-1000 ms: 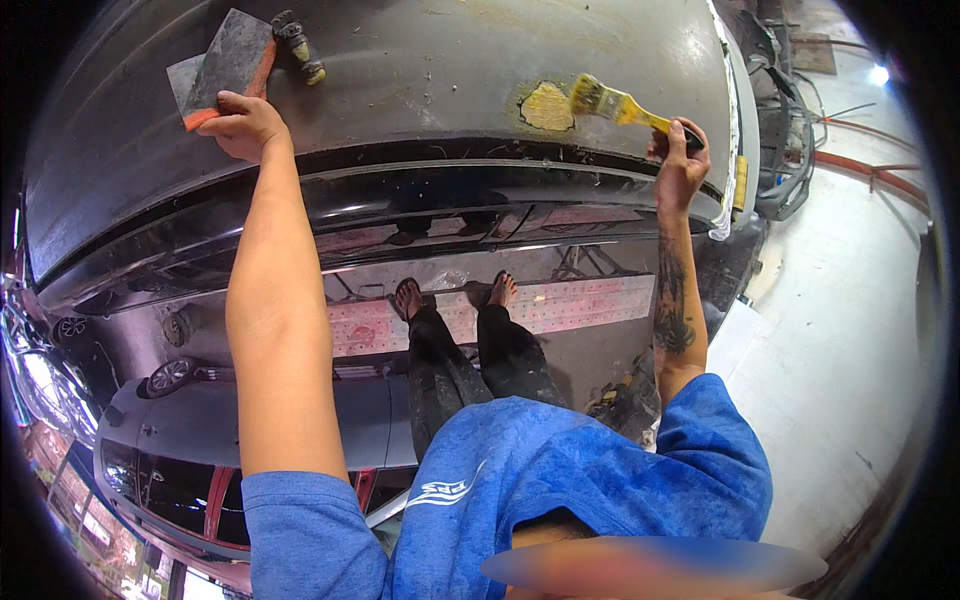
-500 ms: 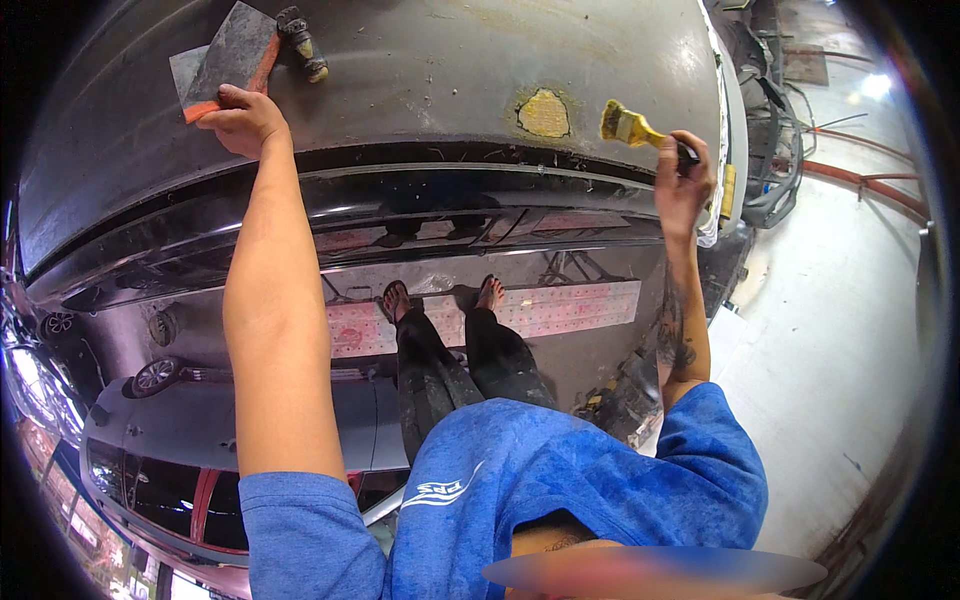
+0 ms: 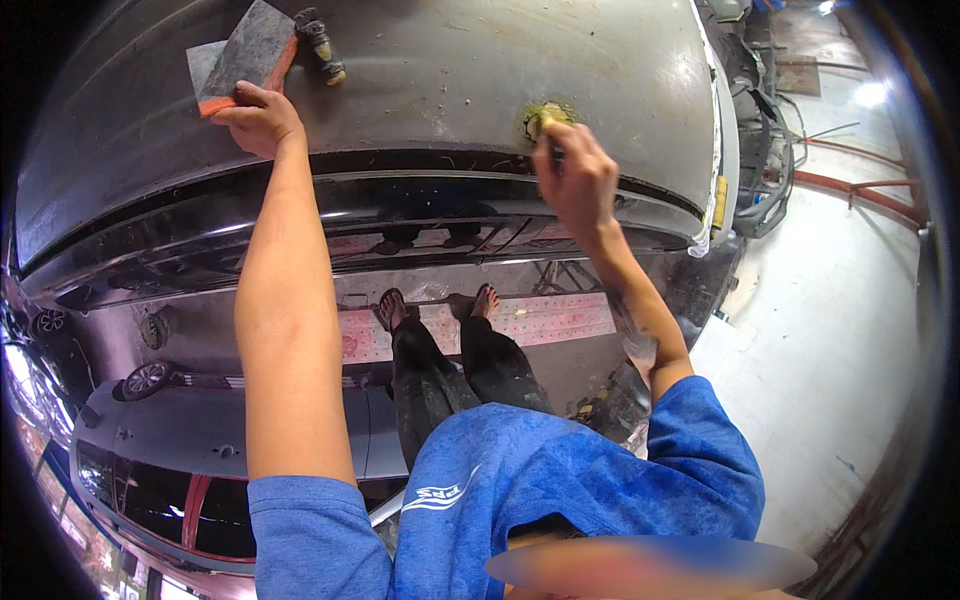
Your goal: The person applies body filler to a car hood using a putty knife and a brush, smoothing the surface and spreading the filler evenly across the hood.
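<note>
My left hand (image 3: 262,122) is closed on two flat putty spreaders with orange edges; the larger grey spreader (image 3: 258,45) overlaps a lighter one. They lie against the grey car roof panel (image 3: 420,70). A short dark object with a yellowish end (image 3: 321,45) rests on the panel just right of them; its kind is unclear. My right hand (image 3: 582,172) is closed around a yellow paintbrush (image 3: 549,119), mostly hidden by the fingers. The brush is over the rough yellow patch (image 3: 530,121) on the panel, covering most of it.
A black trim strip (image 3: 430,190) runs along the panel's near edge. My feet stand on a pinkish perforated plank (image 3: 550,318). Another grey car (image 3: 170,425) is behind at the lower left. Dark car parts (image 3: 765,170) and red metal bars (image 3: 850,190) are at the right.
My right hand has swung left with the paintbrush, from beyond the yellow patch onto it. My left hand still holds the spreaders in nearly the same place.
</note>
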`<state>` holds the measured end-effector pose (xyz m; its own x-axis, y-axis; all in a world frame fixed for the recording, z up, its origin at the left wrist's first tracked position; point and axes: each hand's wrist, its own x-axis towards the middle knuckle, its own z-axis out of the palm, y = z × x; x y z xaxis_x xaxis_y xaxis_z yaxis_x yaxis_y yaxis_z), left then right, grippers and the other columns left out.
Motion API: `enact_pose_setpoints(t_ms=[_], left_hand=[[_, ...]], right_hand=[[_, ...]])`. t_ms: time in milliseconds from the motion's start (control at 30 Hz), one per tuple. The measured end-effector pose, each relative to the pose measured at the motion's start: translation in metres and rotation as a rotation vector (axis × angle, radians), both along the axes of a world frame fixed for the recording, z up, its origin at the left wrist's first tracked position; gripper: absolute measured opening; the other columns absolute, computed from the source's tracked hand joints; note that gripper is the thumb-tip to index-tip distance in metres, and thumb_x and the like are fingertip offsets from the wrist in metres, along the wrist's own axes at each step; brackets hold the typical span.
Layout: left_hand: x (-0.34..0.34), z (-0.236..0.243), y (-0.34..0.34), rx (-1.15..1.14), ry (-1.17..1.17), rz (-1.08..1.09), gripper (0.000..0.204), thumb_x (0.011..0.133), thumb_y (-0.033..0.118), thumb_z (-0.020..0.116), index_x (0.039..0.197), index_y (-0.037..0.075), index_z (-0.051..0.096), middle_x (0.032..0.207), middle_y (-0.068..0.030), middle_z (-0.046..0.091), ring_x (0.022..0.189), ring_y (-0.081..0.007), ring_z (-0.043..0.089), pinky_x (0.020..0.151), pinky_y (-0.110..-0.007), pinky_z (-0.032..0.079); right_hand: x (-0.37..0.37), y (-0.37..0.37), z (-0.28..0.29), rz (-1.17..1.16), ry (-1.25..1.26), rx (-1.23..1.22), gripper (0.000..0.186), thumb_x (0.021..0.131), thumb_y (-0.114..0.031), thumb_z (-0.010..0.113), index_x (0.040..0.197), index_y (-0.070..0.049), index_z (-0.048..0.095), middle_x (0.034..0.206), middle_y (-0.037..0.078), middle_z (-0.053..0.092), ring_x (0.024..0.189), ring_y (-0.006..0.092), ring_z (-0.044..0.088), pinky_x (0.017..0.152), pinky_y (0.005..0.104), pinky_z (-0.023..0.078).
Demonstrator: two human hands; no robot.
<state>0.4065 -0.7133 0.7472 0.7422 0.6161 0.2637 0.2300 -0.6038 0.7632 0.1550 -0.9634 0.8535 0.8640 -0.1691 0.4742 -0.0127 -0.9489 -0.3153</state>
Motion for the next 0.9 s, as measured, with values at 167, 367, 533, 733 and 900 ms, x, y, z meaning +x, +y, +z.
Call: enact_pose_setpoints(t_ms=[167,367,533,733,900], left_hand=[[-0.001,0.003,0.001,-0.023,0.035,-0.008,0.046,0.097,0.038,0.048,0.11,-0.006,0.04,0.101,-0.0282,0.066,0.095,-0.043,0.065,0.079,-0.051,0.053],[-0.004,0.008,0.0,-0.09,0.04,-0.033,0.048,0.096,0.04,0.047,0.112,-0.004,0.04,0.105,-0.0297,0.064,0.099,-0.0456,0.063,0.085,-0.053,0.051],[-0.002,0.007,0.0,-0.044,-0.007,-0.024,0.043,0.096,0.035,0.049,0.108,-0.005,0.04,0.098,-0.0275,0.066,0.091,-0.0443,0.066,0.078,-0.052,0.053],[-0.002,0.004,0.0,-0.033,0.012,-0.008,0.045,0.096,0.037,0.048,0.109,-0.005,0.04,0.098,-0.0269,0.066,0.092,-0.0435,0.066,0.077,-0.052,0.053],[-0.003,0.008,0.001,-0.034,0.023,-0.007,0.043,0.096,0.037,0.049,0.107,-0.003,0.041,0.101,-0.0262,0.066,0.095,-0.0423,0.065,0.076,-0.052,0.053]], right_hand=[[0.0,-0.028,0.008,-0.116,-0.04,-0.112,0.009,0.089,-0.008,0.067,0.096,-0.004,0.064,0.081,0.013,0.063,0.062,0.025,0.064,0.057,0.035,0.052],[-0.016,-0.008,-0.021,0.17,0.153,-0.078,0.024,0.078,0.001,0.066,0.101,-0.005,0.061,0.085,0.013,0.057,0.077,0.0335,0.061,0.068,0.041,0.051],[-0.053,-0.023,0.003,0.186,0.182,0.02,0.031,0.074,0.005,0.068,0.103,-0.006,0.065,0.089,0.013,0.057,0.079,0.0312,0.061,0.069,0.0402,0.052],[-0.052,-0.037,-0.002,0.147,0.122,0.053,0.037,0.071,0.01,0.067,0.105,-0.006,0.067,0.095,0.014,0.058,0.082,0.0315,0.063,0.07,0.0377,0.053],[-0.079,-0.038,-0.018,0.242,0.179,0.059,0.051,0.062,0.015,0.062,0.108,-0.006,0.067,0.101,0.015,0.058,0.093,0.0334,0.063,0.079,0.0393,0.054]])
